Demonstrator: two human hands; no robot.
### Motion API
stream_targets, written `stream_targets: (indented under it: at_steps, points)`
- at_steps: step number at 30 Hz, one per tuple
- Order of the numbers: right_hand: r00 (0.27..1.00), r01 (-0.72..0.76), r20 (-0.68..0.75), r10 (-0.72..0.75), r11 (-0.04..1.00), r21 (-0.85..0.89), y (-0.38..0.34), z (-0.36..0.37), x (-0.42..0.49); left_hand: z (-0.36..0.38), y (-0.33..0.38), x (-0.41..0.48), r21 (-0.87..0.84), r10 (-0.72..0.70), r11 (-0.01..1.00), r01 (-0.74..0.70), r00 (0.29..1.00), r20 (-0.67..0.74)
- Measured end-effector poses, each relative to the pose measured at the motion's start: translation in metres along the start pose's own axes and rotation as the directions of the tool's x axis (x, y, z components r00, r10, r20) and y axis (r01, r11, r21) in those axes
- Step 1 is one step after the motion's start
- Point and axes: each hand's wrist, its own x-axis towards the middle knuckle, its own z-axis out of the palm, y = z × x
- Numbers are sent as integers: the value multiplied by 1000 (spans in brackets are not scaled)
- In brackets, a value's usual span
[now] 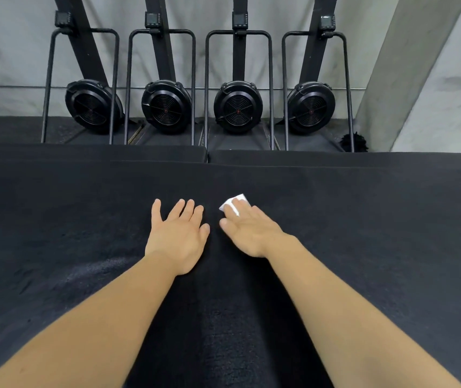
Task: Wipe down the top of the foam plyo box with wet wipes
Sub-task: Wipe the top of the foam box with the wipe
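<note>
- Foam plyo box — black, matte top fills the near and middle of the view; faint lighter streaks on its near-left part.
- Far edge of the box runs straight across; just beyond it, two more black pads lie side by side with a seam between them.
- Far side of the room: four black fan machines in a row against a grey wall, on dark flooring; a grey column slants at far right.
- Open black surface stretches wide to left and right of both hands.
- Left hand: grip apart, fingers spread, palm flat on the box top, holding nothing.
- Right hand: grip flat, fingers pressing down a white wet wipe on the box top, just right of centre.
</note>
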Motion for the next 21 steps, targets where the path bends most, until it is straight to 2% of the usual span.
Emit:
stream_targets:
  at_steps: [7,11,14,17,21]
  points:
    - [945,-313,-93,313,950,7,74,-45,24,3,-1,2,-9,-6,1000,6,1000,0]
    - [903,-417,-96,419,908,44,77,-45,25,5,-1,3,-12,-4,1000,4,1000,-7]
    - [911,-396,-122,393,918,6,49,-29,20,5,-1,3,-10,-3,1000,3,1000,-16]
    - [953,-280,-125,276,960,-15,11,-6,10,4,0,2,-16,-7,1000,7,1000,-16]
    - [989,-147,-10,147,989,5,-34,21,2,3,-2,1,1,18,1000,-18,1000,-16]
